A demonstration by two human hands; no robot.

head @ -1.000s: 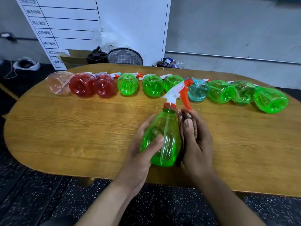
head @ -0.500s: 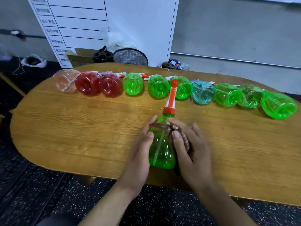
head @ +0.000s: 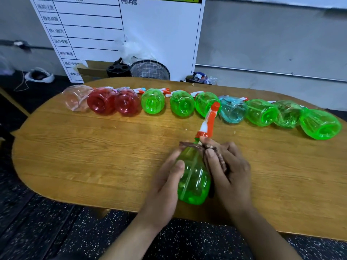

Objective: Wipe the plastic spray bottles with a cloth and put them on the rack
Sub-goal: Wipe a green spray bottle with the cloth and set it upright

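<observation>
A green spray bottle [head: 194, 177] with an orange and white trigger head [head: 209, 121] lies tilted over the wooden table [head: 90, 151], nozzle pointing away from me. My left hand [head: 165, 186] grips its left side, thumb across the body. My right hand [head: 228, 169] holds a brown cloth [head: 216, 152] against the bottle's shoulder and right side. The cloth wraps around the neck.
A row of several bottles lies on its side along the far edge: one clear pink [head: 77, 97], two red [head: 101, 101], several green [head: 153, 101] and one blue [head: 232, 111]. Behind the table stand a whiteboard [head: 131, 34], a wire basket [head: 150, 70] and a cardboard box [head: 92, 69].
The bottle has turned in my hands, its trigger head swinging from pointing left to leaning right. The cloth has moved up from the bottle's side to its neck.
</observation>
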